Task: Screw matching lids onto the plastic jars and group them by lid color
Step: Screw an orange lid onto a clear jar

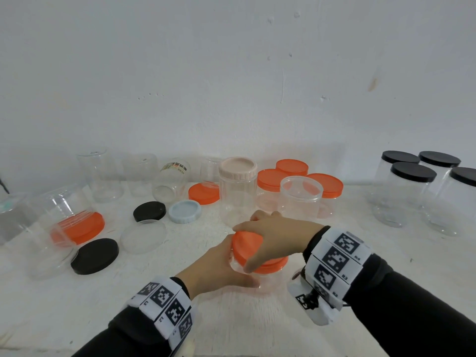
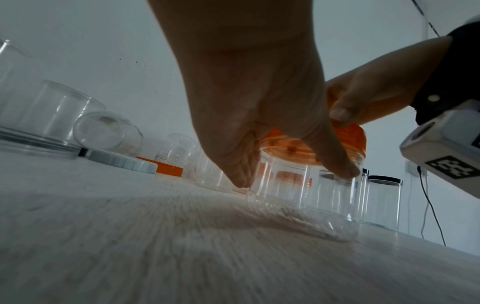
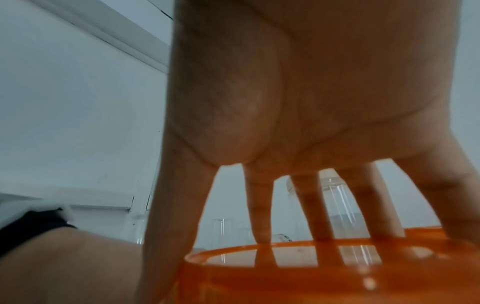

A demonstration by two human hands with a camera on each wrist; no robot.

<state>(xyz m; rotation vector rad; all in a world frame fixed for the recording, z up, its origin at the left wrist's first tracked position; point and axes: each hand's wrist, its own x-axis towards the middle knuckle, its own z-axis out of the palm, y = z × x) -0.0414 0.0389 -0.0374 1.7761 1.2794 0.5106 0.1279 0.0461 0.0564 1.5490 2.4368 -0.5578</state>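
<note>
Desk (image 1: 257, 318): white, against a white wall.
Clear jar (image 2: 306, 191): upright at desk centre, 6 o'clock of the capped orange jars.
Left hand (image 1: 219, 266): wrapped round the clear jar's body.
Right hand (image 1: 278, 238): fingers curled over the orange lid (image 1: 247, 246), grasping it atop the jar.

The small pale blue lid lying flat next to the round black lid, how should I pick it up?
Come straight down from above and pinch the ribbed outer rim of the small pale blue plastic lid on opposite sides. It lies flat on the white table, so the low edge is probably the only graspable part. The round black lid sits close on its left, so avoid that side.
</note>
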